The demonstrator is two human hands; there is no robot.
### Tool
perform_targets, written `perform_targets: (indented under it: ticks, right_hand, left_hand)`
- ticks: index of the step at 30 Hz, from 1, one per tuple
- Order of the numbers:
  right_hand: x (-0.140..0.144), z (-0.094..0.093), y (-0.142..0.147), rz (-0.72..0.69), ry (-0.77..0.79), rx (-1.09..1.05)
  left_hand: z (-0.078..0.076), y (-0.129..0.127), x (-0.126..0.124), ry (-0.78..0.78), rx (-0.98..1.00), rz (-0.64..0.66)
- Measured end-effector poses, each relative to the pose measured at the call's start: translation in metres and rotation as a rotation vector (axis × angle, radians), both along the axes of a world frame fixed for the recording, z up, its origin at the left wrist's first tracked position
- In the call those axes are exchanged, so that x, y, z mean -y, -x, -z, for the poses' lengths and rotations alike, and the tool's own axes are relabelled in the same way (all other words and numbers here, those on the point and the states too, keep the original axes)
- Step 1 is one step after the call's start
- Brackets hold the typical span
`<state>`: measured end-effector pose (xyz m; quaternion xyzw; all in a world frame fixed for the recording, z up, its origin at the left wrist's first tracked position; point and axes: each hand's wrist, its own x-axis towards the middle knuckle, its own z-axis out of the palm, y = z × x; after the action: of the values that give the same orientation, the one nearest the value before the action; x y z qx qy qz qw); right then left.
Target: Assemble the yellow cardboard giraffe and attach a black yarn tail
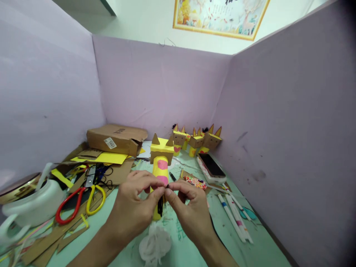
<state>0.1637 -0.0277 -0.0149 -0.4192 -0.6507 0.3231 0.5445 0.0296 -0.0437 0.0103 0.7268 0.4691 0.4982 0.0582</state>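
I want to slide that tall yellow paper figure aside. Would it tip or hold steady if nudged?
The yellow paper figure would probably tip easily: it is a narrow upright tube with a wider boxy head on top. It looks light, being paper and cardboard. A squeeze would likely dent it. The left hand and right hand pinch a small black piece just in front of it.

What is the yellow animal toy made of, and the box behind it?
The yellow figure looks like matte paper wrapped over a tube, with pink paper spots and brown cardboard ears; flat dull colour suggests paper. The box looks like plain brown corrugated cardboard, dull, with a white label and a torn flap.
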Motion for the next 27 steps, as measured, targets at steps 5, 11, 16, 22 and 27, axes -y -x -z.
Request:
perform_targets:
  ticks: [5, 11, 16, 22, 27]
  right_hand:
    - [0.0020, 0.0001, -0.0010, 0.017, -0.139, 0.122]
    - [0.0028, -0.0018, -0.0015, 0.056, -0.302, 0.256]
    - [0.0049, -0.0042, -0.0037, 0.046, -0.330, 0.297]
    - [0.0025, -0.0038, -0.0079, 0.077, -0.260, 0.244]
    - [0.0002, -0.0039, -0.0073, 0.100, -0.251, 0.257]
  left_hand:
    - [0.0038, -0.0010, -0.0010, -0.158, -0.118, -0.020]
    - [-0.0003, -0.0014, 0.0002, -0.306, -0.235, -0.055]
    - [-0.0017, -0.0029, 0.0025, -0.266, -0.267, -0.053]
    - [-0.0041, -0.0007, -0.0046, 0.115, -0.085, -0.074]
    - [-0.0025, 0.0001, -0.0061, 0.187, -0.052, -0.030]
